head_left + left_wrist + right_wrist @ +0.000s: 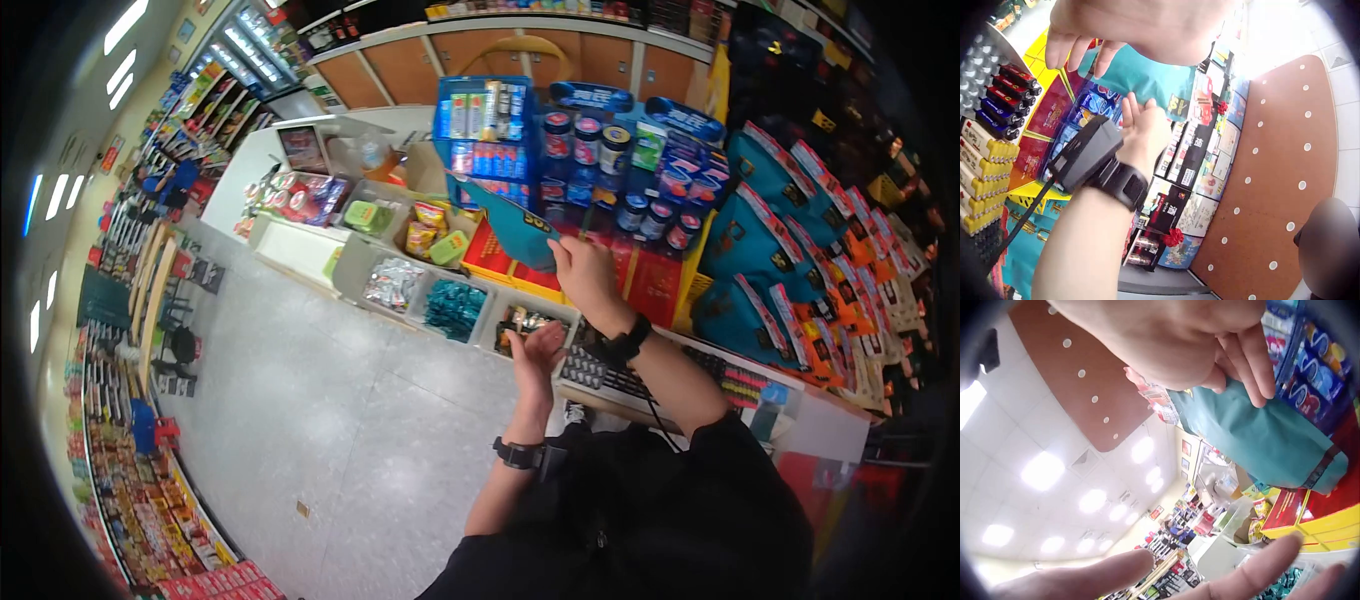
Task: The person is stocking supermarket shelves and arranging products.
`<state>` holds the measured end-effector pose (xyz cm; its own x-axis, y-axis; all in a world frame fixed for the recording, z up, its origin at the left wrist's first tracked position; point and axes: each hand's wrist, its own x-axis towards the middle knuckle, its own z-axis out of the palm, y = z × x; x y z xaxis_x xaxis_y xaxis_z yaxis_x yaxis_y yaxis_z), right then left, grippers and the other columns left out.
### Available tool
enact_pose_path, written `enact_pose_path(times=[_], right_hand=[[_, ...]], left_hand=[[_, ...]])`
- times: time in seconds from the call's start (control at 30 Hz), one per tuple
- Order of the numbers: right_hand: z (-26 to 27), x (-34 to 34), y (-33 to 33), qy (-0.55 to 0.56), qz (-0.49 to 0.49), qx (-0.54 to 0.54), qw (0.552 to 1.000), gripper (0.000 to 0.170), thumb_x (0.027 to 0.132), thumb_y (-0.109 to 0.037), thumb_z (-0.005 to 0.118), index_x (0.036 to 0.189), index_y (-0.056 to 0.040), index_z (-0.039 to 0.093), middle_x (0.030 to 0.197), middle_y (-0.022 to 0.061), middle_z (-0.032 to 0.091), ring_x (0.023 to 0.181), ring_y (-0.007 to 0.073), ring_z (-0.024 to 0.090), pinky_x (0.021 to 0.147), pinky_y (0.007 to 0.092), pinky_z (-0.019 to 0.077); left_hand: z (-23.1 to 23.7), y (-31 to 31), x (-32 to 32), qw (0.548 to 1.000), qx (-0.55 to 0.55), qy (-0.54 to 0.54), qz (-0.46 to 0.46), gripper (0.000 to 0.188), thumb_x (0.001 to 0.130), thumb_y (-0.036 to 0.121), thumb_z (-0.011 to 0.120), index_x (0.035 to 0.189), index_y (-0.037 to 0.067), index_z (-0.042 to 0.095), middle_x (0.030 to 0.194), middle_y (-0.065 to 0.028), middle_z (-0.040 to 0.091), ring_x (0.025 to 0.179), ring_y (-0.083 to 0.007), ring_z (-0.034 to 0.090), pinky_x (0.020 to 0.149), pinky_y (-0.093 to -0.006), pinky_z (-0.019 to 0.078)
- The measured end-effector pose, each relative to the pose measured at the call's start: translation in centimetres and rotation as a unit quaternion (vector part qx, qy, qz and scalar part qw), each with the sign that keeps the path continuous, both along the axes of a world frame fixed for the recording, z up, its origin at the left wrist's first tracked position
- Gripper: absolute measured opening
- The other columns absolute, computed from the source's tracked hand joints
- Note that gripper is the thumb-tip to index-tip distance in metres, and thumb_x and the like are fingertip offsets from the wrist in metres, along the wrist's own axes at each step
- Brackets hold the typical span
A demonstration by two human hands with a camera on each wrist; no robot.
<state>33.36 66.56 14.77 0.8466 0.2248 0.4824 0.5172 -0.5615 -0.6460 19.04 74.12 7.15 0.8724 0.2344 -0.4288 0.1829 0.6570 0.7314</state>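
A teal bag [522, 232] stands tilted on red and yellow boxes, beside a blue gum rack. My right hand [590, 280] pinches its near edge. In the right wrist view the fingers of my right hand [1179, 337] lie over the bag [1260, 437], with the thumb side partly hidden. My left hand [537, 352] is held palm up above a tray of small packets, holding nothing. The left wrist view has my left hand [1135, 28] at the top, with my right hand [1147, 131] at the bag [1147, 81] below it.
Bins of silver packets [392, 284] and teal packets [456, 308] line the counter's front. The gum rack [480, 125] and several round tubs stand behind. Many teal and orange bags [760, 240] hang at right. A keyboard [620, 378] lies near my right forearm.
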Motion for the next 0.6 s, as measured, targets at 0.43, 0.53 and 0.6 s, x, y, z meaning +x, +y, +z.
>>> enact_pose_path(times=[0.43,0.53,0.6], right_hand=[[0.8,-10.7,-23.5,0.107,-0.146,0.243,0.953,0.016,0.094,-0.003,0.060,0.090,0.0113,0.067,0.088,0.0163,0.073,0.080,0.0168,0.071,0.073,0.0257,0.0545],[-0.6,-12.3,-27.1,0.139,-0.173,0.257,0.940,0.019,0.095,-0.004,0.059,0.093,0.0133,0.067,0.089,0.0171,0.073,0.084,0.0160,0.070,0.078,0.0254,0.0540],[-1.7,-12.9,-28.6,0.140,-0.183,0.251,0.940,0.020,0.095,-0.005,0.059,0.093,0.0133,0.067,0.090,0.0170,0.073,0.084,0.0155,0.070,0.079,0.0253,0.0538]], left_hand=[[3.5,-10.9,6.5,0.974,0.017,-0.169,-0.151,0.083,0.100,0.060,0.022,0.146,-0.008,0.028,0.155,-0.0199,0.028,0.144,-0.0298,0.025,0.117,-0.0437,0.0184],[2.6,-14.7,7.8,0.956,-0.020,-0.183,-0.228,0.073,0.103,0.054,0.020,0.150,-0.002,0.021,0.158,-0.0155,0.022,0.146,-0.0267,0.020,0.118,-0.0428,0.0147],[0.9,-16.5,8.7,0.948,-0.055,-0.183,-0.253,0.073,0.103,0.054,0.025,0.151,-0.001,0.019,0.158,-0.0130,0.022,0.147,-0.0244,0.018,0.119,-0.0388,0.0125]])
